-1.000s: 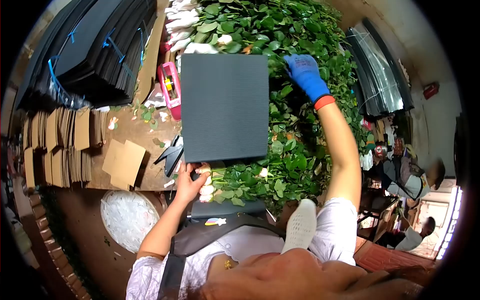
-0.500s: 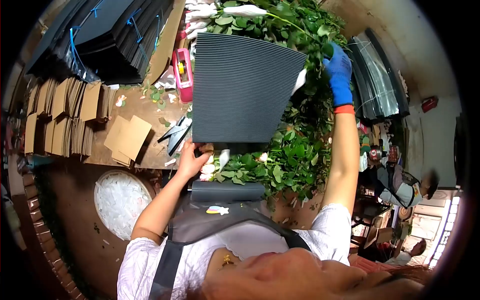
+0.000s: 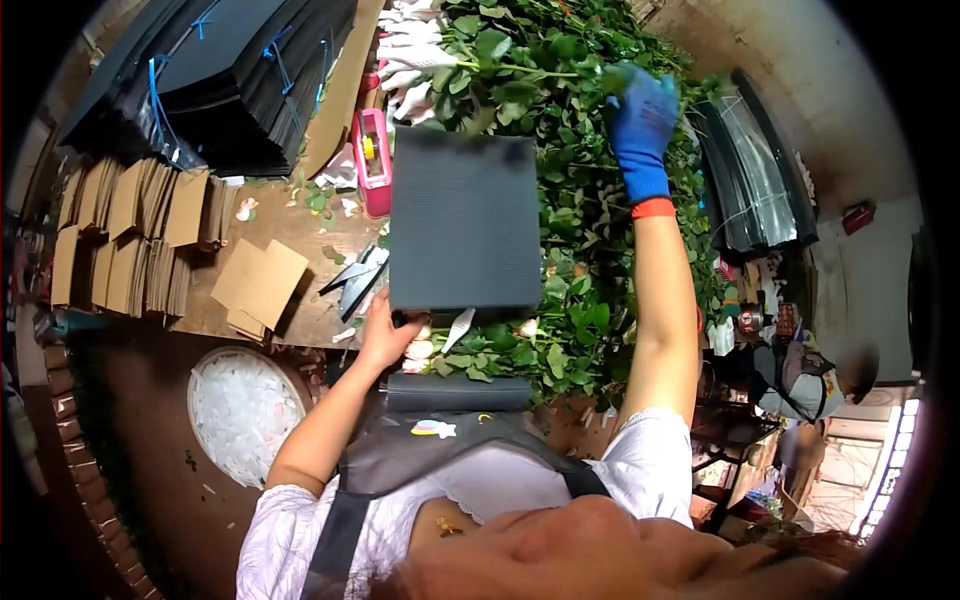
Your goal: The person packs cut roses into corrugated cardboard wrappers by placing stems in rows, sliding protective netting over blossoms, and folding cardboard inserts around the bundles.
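My bare left hand (image 3: 383,338) is at the lower left corner of a dark grey corrugated cardboard sheet (image 3: 465,220), with the fingers on its edge and partly hidden. Pale pink roses (image 3: 418,350) and a white-netted bud (image 3: 459,330) lie by my thumb, under the sheet's near edge. My right hand (image 3: 645,125), in a blue glove with a red-orange cuff, closes around the leafy stem end of a rose. That rose's white-netted head (image 3: 420,57) lies toward the left, beside other netted roses (image 3: 405,22).
Left of the sheet are a pink tape dispenser (image 3: 373,165), a black stapler-like tool (image 3: 358,280) and cardboard pieces (image 3: 262,285). Dark sheets (image 3: 235,85) are stacked behind. A round basket of white netting (image 3: 245,415) stands below. Other people (image 3: 815,385) are at right.
My right hand has moved left with the rose, bringing its netted head beside the others. The corrugated sheet has shifted down and its right side looks narrower. My left hand stays at the corner.
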### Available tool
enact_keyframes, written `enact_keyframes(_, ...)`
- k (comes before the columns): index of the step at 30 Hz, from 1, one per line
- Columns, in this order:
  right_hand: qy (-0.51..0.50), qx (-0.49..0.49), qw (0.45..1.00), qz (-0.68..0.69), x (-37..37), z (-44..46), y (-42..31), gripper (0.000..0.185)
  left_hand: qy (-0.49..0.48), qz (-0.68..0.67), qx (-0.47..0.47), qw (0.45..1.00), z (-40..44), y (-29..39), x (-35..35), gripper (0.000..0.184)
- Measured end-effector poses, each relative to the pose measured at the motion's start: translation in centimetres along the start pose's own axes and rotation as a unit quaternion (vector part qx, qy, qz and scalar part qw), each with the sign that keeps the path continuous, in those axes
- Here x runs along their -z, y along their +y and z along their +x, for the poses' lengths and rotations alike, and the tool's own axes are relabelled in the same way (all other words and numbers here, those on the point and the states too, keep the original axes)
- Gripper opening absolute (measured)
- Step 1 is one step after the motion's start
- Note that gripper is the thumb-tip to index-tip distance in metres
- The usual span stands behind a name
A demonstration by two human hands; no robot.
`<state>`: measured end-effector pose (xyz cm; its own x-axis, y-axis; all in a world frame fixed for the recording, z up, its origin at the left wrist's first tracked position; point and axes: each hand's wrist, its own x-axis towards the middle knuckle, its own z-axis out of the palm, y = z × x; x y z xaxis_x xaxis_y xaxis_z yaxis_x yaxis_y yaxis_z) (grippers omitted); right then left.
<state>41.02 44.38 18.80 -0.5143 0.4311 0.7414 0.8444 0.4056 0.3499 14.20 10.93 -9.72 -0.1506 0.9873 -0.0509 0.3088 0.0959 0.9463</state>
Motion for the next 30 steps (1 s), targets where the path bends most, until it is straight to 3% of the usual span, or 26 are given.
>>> enact_keyframes(1,-0.049,0.011,0.999,-0.01,-1.3,-0.6,0.7,0.042,0.004,-0.045,0.037,0.998,-0.2,1.3,0.1,0.046)
enact_keyframes(3,-0.147,0.013,0.988,-0.038,-3.5,-1.8,2.9,0.045,0.009,-0.004,0.01,1.0,-0.3,1.7,0.4,0.045)
enact_keyframes(7,-0.07,0.036,0.997,0.017,8.1,-1.4,-0.3,0.058,0.009,-0.016,0.024,1.0,-0.3,0.4,-0.1,0.043)
enact_keyframes(9,-0.116,0.043,0.99,0.065,13.1,-3.5,-1.6,0.064,0.001,-0.014,0.003,1.0,-0.3,2.5,0.6,0.038)
enact_keyframes(11,-0.168,0.07,0.98,0.079,16.6,-7.1,-3.3,0.057,0.008,0.06,-0.035,0.998,-0.4,1.5,0.6,0.036)
enact_keyframes(12,-0.225,0.069,0.967,0.099,17.9,-9.3,-4.2,0.056,-0.099,-0.037,0.184,0.977,0.3,6.7,2.3,0.042)
enact_keyframes(14,-0.376,0.062,0.916,0.126,19.1,-13.5,-6.4,0.054,-0.002,0.027,-0.041,0.999,-0.3,1.1,0.9,0.066)
enact_keyframes(15,-0.462,0.055,0.876,0.125,18.8,-15.1,-7.3,0.053,0.035,0.032,-0.086,0.995,-0.5,-1.5,-0.5,0.051)
enact_keyframes(17,-0.54,0.028,0.833,0.118,15.4,-21.3,-8.3,0.051,0.074,0.05,-0.086,0.992,-0.4,-0.7,-0.5,0.056)
enact_keyframes(19,-0.508,0.04,0.851,0.128,12.2,-27.1,-8.1,0.049,0.079,0.017,0.02,0.997,-0.9,1.5,-0.3,0.06)
enact_keyframes(20,-0.489,0.038,0.861,0.133,11.4,-28.3,-8.1,0.048,0.063,0.025,0.009,0.998,-0.7,1.5,-0.2,0.062)
enact_keyframes(23,-0.505,0.016,0.861,0.061,15.9,-21.3,-9.1,0.046,0.041,0.055,0.039,0.997,-0.5,0.6,-0.4,0.063)
enact_keyframes(24,-0.467,0.014,0.875,0.125,17.5,-19.4,-9.5,0.042,0.048,0.05,0.041,0.997,-0.6,0.7,-0.4,0.063)
enact_keyframes(27,-0.383,-0.036,0.815,0.434,18.9,-15.7,-15.2,0.038,0.054,0.041,0.043,0.997,-0.7,1.4,-0.4,0.063)
enact_keyframes(29,-0.49,0.046,0.801,0.342,16.8,-16.2,-19.0,0.054,0.049,0.044,0.04,0.997,-0.7,1.7,-0.3,0.063)
enact_keyframes(30,-0.507,0.055,0.808,0.296,14.6,-17.5,-20.7,0.051,0.052,0.039,0.035,0.997,-0.8,1.9,-0.2,0.06)
